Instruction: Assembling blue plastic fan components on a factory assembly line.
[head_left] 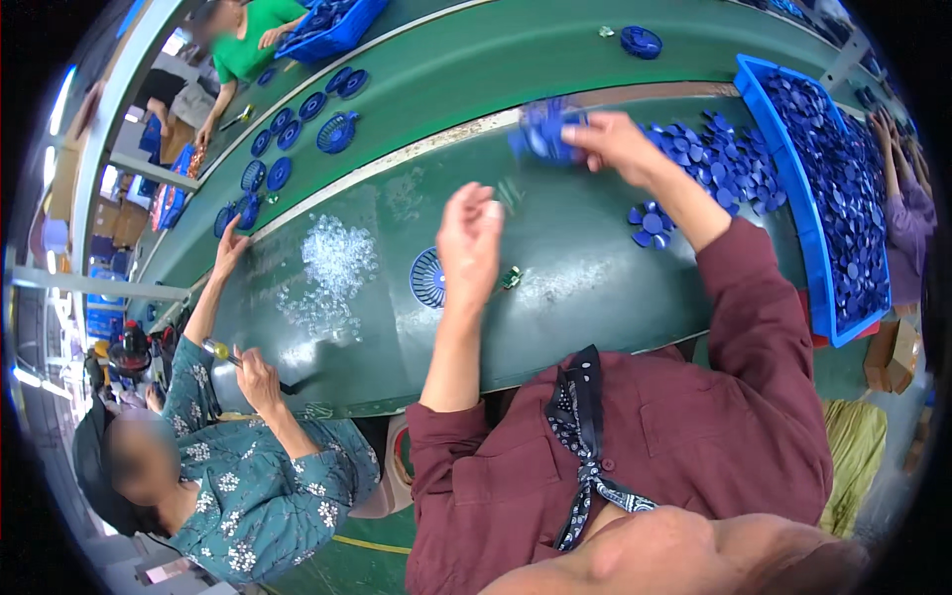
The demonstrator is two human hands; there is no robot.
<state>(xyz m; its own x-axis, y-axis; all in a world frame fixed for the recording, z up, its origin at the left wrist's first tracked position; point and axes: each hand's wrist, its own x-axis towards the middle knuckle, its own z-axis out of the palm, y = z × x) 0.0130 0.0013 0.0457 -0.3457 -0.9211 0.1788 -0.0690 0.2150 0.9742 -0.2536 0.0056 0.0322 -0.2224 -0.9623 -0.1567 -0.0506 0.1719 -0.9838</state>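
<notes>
Blue round slotted grille (427,279) lies midway across the counter (585,307), partly hidden by the left hand (469,243), fingers half-curled, any hold unclear; near the far edge, the right hand (617,145) pinches a motion-blurred blue part (541,137).

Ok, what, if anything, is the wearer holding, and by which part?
Right hand: a blue plastic piece, shape motion-blurred, gripped by its right edge. Left hand: nothing visibly held.
</notes>
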